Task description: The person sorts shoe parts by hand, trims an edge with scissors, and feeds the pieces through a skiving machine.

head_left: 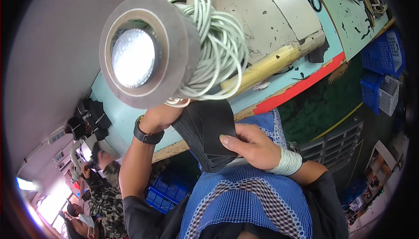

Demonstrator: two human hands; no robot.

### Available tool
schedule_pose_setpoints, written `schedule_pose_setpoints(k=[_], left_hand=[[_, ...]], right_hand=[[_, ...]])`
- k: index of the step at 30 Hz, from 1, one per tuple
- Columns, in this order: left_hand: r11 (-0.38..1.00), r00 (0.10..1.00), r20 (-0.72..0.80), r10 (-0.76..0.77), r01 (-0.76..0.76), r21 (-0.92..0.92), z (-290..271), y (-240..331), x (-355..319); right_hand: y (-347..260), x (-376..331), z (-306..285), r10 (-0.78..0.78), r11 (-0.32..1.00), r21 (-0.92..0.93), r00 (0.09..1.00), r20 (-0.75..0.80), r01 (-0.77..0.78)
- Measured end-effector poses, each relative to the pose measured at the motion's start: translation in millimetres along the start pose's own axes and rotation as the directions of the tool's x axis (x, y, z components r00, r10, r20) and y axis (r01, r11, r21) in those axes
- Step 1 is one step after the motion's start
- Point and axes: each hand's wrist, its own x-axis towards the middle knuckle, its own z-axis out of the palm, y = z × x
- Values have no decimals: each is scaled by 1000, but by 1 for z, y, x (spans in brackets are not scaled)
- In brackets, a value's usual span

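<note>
A fanned stack of thin, flat black pieces [209, 129], fabric-like or leather-like, lies slanted above my lap. My right hand [255, 148] is closed on its right side, thumb laid across the top piece and the other fingers underneath. At the upper left end of the stack is my left hand [160, 116], bent at the wrist with a dark watch [147, 136] on it. A lamp head and a bundle of cord cover most of its fingers, so its grip does not show. White wrapping [286, 160] circles my right wrist.
A round grey lamp [150, 51] with looped pale cord [218, 51] hangs close above my hands. Behind it stands a cream machine [270, 12] on a pale blue table [244, 103] with a red edge strip. Blue crates [382, 55] stand right; another person's camouflage sleeve [102, 195] shows left.
</note>
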Motion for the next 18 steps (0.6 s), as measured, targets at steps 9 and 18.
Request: schedule_pose_setpoints(k=[9, 18], left_hand=[[961, 968, -40, 247, -239, 138, 16, 11, -17], [990, 990, 42, 138, -136, -37, 37, 35, -36]], right_hand=[[-25, -13, -29, -266, 964, -92, 901, -344, 250], [-36, 2, -82, -809, -157, -976, 587, 39, -152]])
